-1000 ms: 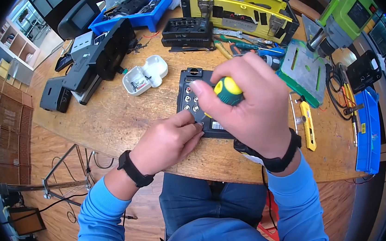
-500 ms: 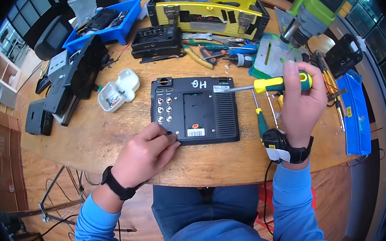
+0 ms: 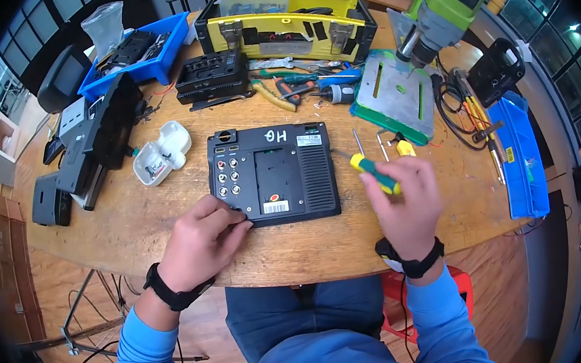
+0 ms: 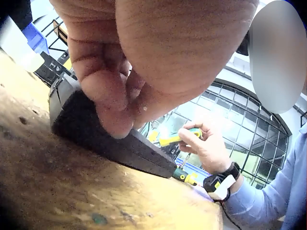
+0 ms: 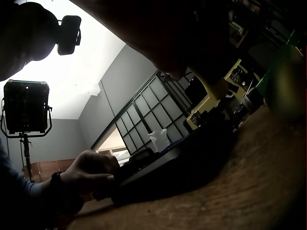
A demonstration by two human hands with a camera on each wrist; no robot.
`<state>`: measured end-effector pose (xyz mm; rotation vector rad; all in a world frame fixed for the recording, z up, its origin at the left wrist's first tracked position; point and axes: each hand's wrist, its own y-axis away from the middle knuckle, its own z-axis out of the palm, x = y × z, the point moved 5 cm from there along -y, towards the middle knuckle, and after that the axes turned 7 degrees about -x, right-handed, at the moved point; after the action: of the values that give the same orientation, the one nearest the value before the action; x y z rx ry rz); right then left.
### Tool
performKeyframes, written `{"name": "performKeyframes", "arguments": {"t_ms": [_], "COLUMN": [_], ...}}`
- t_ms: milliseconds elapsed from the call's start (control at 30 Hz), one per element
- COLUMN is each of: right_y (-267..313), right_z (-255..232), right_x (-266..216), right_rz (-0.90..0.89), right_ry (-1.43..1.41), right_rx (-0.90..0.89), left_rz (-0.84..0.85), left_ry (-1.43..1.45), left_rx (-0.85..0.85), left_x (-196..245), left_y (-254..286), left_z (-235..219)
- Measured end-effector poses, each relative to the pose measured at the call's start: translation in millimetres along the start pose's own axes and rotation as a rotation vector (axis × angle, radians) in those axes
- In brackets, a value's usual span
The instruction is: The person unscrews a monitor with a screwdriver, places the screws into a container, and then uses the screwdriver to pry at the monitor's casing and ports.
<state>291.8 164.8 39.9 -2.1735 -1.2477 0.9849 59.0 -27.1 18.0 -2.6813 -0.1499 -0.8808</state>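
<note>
Notably, screwdriver point(image 3: 372, 171) tip points away

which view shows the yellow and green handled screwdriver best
The head view: the yellow and green handled screwdriver is seen whole there, held in the right hand, its metal tip pointing away from the person. The left wrist view shows only its handle, small and distant. The right wrist view gives just a green blur.

The flat rectangular plastic monitor casing point(image 3: 273, 175) is black, with white handwriting and a red dot. The slim screwdriver point(image 3: 373, 172) has a yellow-and-green handle. Both rest over a round, light-brown wooden desk point(image 3: 168, 214); the sleeves point(image 3: 146, 349) are blue.
</note>
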Motion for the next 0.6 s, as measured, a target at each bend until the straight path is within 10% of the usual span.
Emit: {"name": "performKeyframes", "arguments": {"t_ms": [200,600], "right_y": [23,16], "right_z": [9,21], "right_x": [-7,-12], "right_rz": [0.066,0.079], "right_ry": [0.028,0.281], "right_rx": [-0.348,-0.402], "left_rz": [-0.042,0.015], "left_ry": [0.091,0.136], "left_rx": [-0.052,-0.196], "left_x": [-3,3], "left_y": [-1,-8], "left_z": [-4,-12]}}
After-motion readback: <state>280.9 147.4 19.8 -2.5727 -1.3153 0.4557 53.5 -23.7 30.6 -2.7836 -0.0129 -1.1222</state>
